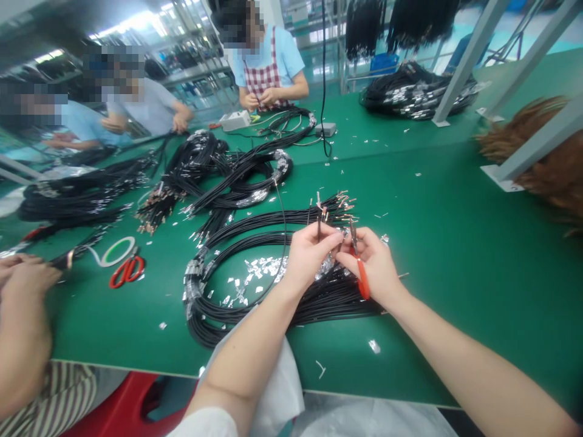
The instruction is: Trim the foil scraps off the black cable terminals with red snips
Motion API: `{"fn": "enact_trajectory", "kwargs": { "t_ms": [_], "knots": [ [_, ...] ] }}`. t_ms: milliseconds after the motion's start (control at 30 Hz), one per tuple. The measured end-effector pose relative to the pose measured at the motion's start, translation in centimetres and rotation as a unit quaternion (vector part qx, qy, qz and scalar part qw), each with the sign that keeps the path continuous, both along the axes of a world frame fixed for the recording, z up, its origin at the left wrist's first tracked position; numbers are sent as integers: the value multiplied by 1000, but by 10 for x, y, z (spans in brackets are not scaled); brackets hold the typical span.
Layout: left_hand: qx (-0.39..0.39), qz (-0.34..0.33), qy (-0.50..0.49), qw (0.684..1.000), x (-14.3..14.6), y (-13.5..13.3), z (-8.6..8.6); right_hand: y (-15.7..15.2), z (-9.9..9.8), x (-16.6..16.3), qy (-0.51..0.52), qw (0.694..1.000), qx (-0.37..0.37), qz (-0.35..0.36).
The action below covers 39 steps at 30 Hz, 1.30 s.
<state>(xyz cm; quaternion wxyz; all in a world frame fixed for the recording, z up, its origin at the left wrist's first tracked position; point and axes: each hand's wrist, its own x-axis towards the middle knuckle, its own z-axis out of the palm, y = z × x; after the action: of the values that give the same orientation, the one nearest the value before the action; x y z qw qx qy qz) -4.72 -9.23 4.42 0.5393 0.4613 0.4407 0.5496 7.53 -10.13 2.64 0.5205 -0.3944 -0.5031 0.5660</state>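
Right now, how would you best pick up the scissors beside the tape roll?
Probably by the red handles, coming from the near side: the scissors lie flat, loops toward the person, blades pointing away beside the tape roll.

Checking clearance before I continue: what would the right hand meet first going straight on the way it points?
Most likely the left hand, close ahead of the right hand; depth between them is hard to judge from this view.

I see looped black cable bundle [314, 306], shiny-wrapped at its left bend, lying lower centre, copper-tipped ends rightward. From here I see red-handled scissors [363, 280] right of centre, blades up.
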Motion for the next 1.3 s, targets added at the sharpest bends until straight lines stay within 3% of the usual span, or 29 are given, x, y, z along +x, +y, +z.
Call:
{"fn": "enact_trajectory", "kwargs": {
  "t_ms": [200, 333, 500, 567, 600, 733, 800, 900, 1200, 1300],
  "knots": [
    [-42, -38, -22, 998, 0, 4, -3, 3, -9, -1, -5, 1000, -12, -20],
    [-122, -98, -57, 986, -3, 10, -8, 12, -11, 4, -44, 998, -12, -43],
    [-189, -222, -84, 953, -7, 13, -9, 20, 16, 34, -28, 985, 51, -160],
    [-174, -238, -99, 950, -7, 12, -7, 14, 28, 46, -85, 985, 65, -139],
    [-166, -228, -107, 954, -6, 11, -6, 8, 31, 50, -125, 984, 65, -110],
    [-132, -120, -102, 979, -1, 5, -2, -15, 29, 48, -188, 974, -17, 126],
    [-111, -79, -83, 987, 2, 2, 0, -22, 23, 41, -187, 965, -72, 167],
    [-89, -54, -57, 993, 4, -3, 0, -24, 18, 34, -175, 963, -116, 170],
    [-53, -50, -36, 997, 9, -7, -4, -27, 14, 29, -11, 976, -147, 161],
    [-50, -55, -24, 997, 9, -7, -5, -31, 13, 29, -12, 978, -147, 146]
  ]
}}
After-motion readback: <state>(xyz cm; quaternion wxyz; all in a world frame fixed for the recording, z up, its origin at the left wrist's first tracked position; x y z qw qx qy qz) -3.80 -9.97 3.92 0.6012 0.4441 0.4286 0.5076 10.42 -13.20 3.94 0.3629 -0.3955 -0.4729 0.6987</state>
